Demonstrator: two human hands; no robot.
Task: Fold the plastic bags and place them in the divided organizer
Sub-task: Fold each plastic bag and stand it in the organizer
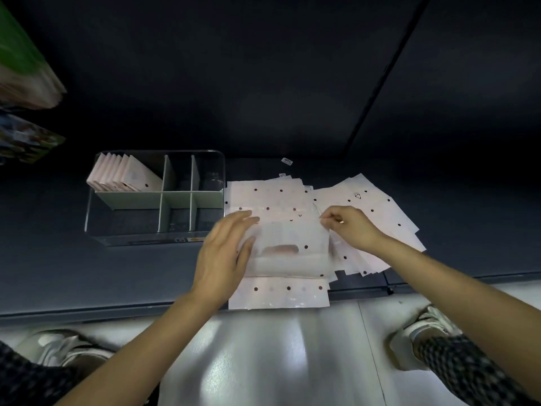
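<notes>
My left hand (225,253) lies flat, fingers straight, pinning the top bag (288,247) on the near pile so it won't slide. My right hand (349,227) pinches its right edge to fold. The organizer (131,238) waits left, folded bags (123,175) filling its far-left compartment.

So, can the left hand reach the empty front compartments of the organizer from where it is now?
Probably yes. The left hand rests on the bag being folded, just right of the organizer; its open top and bare front compartments have nothing between.
</notes>
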